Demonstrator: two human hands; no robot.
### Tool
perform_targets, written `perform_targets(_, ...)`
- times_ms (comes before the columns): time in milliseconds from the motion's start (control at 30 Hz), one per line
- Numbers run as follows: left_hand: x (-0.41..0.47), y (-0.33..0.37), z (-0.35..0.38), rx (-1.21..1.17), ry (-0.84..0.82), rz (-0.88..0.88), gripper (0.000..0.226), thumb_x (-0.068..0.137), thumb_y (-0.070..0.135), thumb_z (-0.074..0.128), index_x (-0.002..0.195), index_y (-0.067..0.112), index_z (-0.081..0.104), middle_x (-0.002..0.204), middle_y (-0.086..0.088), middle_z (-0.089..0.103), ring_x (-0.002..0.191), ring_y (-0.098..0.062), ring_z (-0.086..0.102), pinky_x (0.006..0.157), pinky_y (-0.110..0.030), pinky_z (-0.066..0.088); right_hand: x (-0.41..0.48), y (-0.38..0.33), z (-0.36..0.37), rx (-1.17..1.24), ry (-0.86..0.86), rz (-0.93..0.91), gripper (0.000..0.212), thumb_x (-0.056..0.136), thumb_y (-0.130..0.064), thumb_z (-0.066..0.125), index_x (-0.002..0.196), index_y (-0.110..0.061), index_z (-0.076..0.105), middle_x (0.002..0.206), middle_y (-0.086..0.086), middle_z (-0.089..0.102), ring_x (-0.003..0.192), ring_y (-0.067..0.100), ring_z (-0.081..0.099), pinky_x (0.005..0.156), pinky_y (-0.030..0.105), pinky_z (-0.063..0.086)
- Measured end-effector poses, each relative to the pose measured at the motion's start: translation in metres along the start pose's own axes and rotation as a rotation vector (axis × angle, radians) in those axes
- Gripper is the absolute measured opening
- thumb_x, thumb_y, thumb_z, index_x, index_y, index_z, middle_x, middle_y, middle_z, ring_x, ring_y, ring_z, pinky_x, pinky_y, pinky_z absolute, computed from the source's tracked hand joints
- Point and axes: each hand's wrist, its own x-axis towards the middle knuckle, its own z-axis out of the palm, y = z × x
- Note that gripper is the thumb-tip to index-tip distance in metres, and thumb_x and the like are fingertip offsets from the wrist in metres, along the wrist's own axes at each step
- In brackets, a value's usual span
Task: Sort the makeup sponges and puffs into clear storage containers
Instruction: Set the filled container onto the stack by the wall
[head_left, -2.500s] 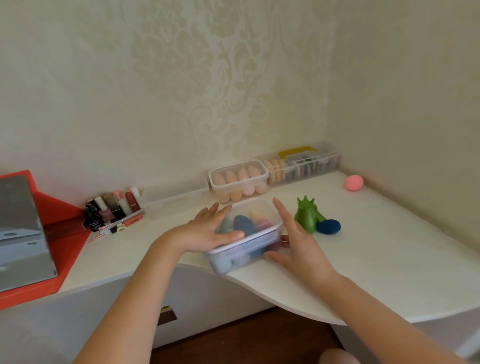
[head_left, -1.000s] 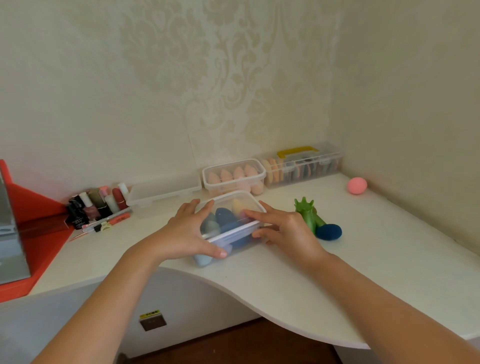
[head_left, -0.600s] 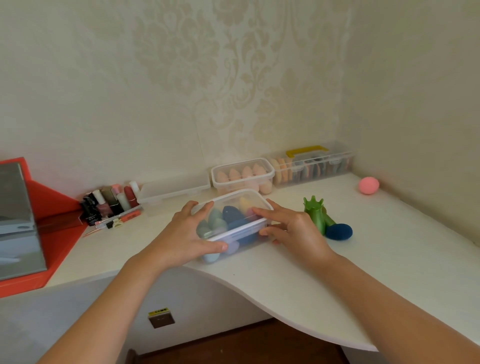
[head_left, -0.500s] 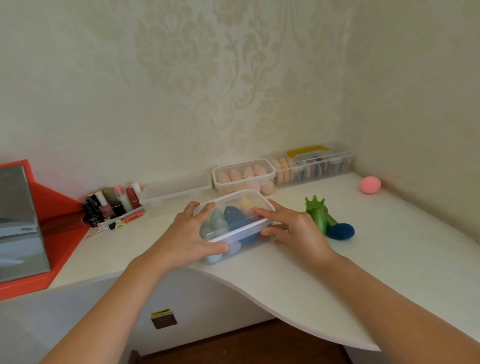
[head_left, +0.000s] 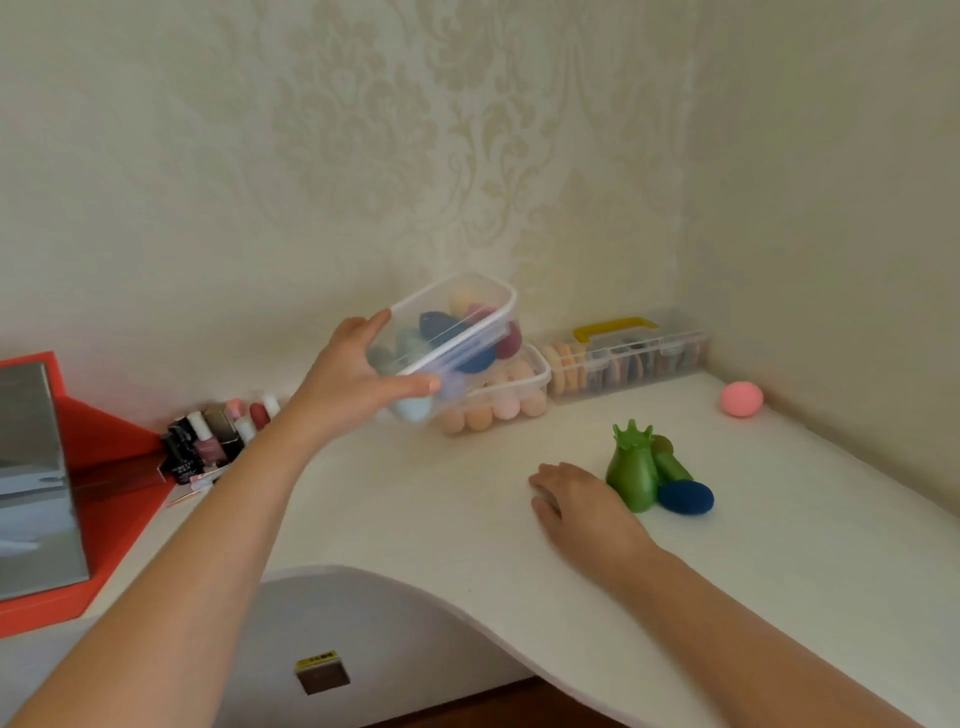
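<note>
Our eyes go first to the clutter along the far wall. There is a cluster of nail polish bottles (head_left: 215, 434) at the left, with a red box (head_left: 111, 467) holding a mirrored panel beside it and cut off by the left edge. To the right of these we count three clear containers. The left hand (head_left: 353, 379) grips the lidded container (head_left: 457, 325) of mixed coloured sponges, thumb under the near side and fingers over the far end. It is tilted and held clear of the white table (head_left: 415, 514). It partly hides the second container (head_left: 519, 397) of peach sponges, so we cannot count those. The third, a long box with a yellow handle (head_left: 631, 356), holds flat puffs that are too blurred to count.

Two loose sponges lie on the table, a pink sponge (head_left: 741, 398) in the far right corner and a dark blue sponge (head_left: 685, 497) touching a green holder (head_left: 634, 470). The right hand (head_left: 582, 506) rests palm down just left of that holder, fingers relaxed and holding nothing.
</note>
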Motion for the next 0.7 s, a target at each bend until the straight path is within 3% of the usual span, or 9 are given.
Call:
perform_targets(100,0.044,0.017,0.012,0.071,-0.105,0.009,0.111,0.053,0.048,0.085,0.147,0.019,0.031,0.146,-0.002,0.035,0.13,-0.018,0.04,0.093,-0.022,0.032,0.0,0.004,-0.004,-0.016,0.03,0.018,0.027,0.098,-0.022,0.037,0.111,-0.01,0.058,0.111,0.002,0.057,0.104,0.016,0.052,0.087,0.023,0.038)
perform_targets(267,0.085,0.015,0.041,0.053,-0.205,-0.063,0.097,0.064,0.034,0.085,0.145,0.018,0.035,0.148,-0.001,0.037,0.13,-0.018,0.042,0.09,-0.021,0.033,0.002,0.007,-0.005,0.015,0.036,0.015,0.029,0.098,-0.024,0.037,0.115,-0.012,0.057,0.118,-0.001,0.057,0.109,0.014,0.052,0.092,0.022,0.04)
perform_targets(500,0.1,-0.016,0.046,0.126,-0.265,-0.014,0.079,0.069,0.035,0.082,0.138,0.033,0.044,0.156,-0.002,0.022,0.141,-0.019,0.027,0.106,-0.025,0.024,0.003,0.008,-0.004,0.031,0.069,-0.007,0.032,0.098,-0.025,0.036,0.121,-0.015,0.055,0.127,-0.004,0.054,0.116,0.011,0.049,0.096,0.018,0.036)
perform_targets(633,0.102,-0.021,0.048,0.066,-0.216,-0.002,0.074,0.067,0.03,0.084,0.134,0.03,0.051,0.153,-0.004,0.03,0.138,-0.019,0.032,0.103,-0.022,0.025,0.003,0.008,-0.004,0.036,0.078,-0.003,0.03,0.098,-0.025,0.037,0.121,-0.015,0.055,0.127,-0.003,0.054,0.115,0.011,0.05,0.095,0.018,0.037)
perform_targets(700,0.098,-0.023,0.053,0.024,-0.18,-0.006,0.082,0.06,0.039,0.086,0.133,0.028,0.051,0.15,-0.004,0.035,0.136,-0.019,0.036,0.109,-0.026,0.028,0.003,0.008,-0.004,0.031,0.075,0.003,0.029,0.098,-0.025,0.038,0.118,-0.014,0.056,0.125,-0.002,0.055,0.113,0.011,0.051,0.095,0.02,0.04)
